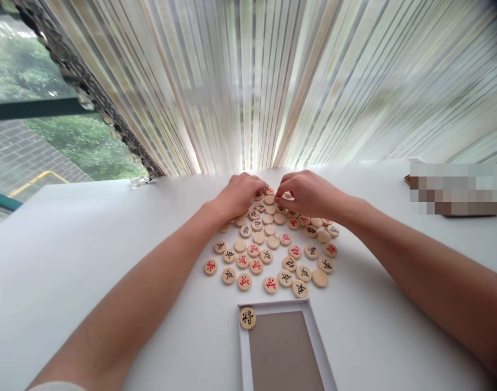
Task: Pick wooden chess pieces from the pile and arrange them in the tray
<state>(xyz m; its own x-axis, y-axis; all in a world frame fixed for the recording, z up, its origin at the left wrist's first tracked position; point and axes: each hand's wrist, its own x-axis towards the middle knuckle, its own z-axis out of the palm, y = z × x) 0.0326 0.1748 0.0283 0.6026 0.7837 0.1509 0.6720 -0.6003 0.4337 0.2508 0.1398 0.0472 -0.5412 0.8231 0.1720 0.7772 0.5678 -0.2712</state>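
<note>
The left hand (244,191) and right hand (303,190) curl over the 12 o'clock end of the round pieces (270,229); I can't tell whether either grips; 1 red-marked piece (269,191) lies between, nearer the left, at its 3 o'clock; at 6 o'clock, a lengthwise tray (245,355) holds 1 black-marked disc (247,318).

Narrow gap between pieces (273,242) and tray (281,347)
</note>
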